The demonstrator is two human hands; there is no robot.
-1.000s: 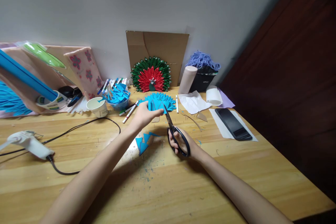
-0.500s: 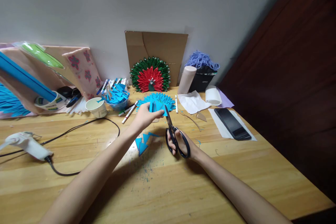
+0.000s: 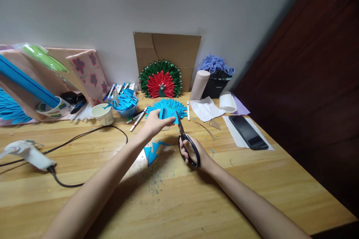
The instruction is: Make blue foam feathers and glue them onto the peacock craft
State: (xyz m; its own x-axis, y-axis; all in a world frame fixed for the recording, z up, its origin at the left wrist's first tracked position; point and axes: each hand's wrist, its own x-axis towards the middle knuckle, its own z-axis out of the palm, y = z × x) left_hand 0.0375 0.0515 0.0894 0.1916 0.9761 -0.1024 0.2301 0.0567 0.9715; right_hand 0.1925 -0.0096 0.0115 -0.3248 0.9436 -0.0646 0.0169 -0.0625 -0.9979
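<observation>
While our right hand (image 3: 192,148) is curled through the handles of the black scissors (image 3: 183,136), its fingers are mostly closed. We can't tell exactly how far apart the blades sit; their tips are up at the right edge of the blue piece (image 3: 171,113). Left hand (image 3: 156,122) pinches that piece between thumb and fingers, nearly shut, held above the worktop (image 3: 157,213).

Near side: white glue gun (image 3: 30,155) lies at far left, black cord looping towards our left forearm, which covers part of it. Cut blue triangles (image 3: 152,157) lie between our hands, slightly nearer us than the left one. Phone (image 3: 248,132) is off to the right, on white paper.

Further out: paper cup (image 3: 102,116), then the tub (image 3: 127,112) heaped with blue strips, red-marked pen (image 3: 138,119) beside it. Blue fringed piece (image 3: 182,108) is just behind our left hand; hand and blue piece block its near part. White pen (image 3: 188,111) right of it.

At the back: green-and-red peacock (image 3: 161,84) in front of upright cardboard (image 3: 168,46). Right of that, pale cylinder (image 3: 200,84) and black box (image 3: 215,87), purple yarn (image 3: 215,63) on top.
</observation>
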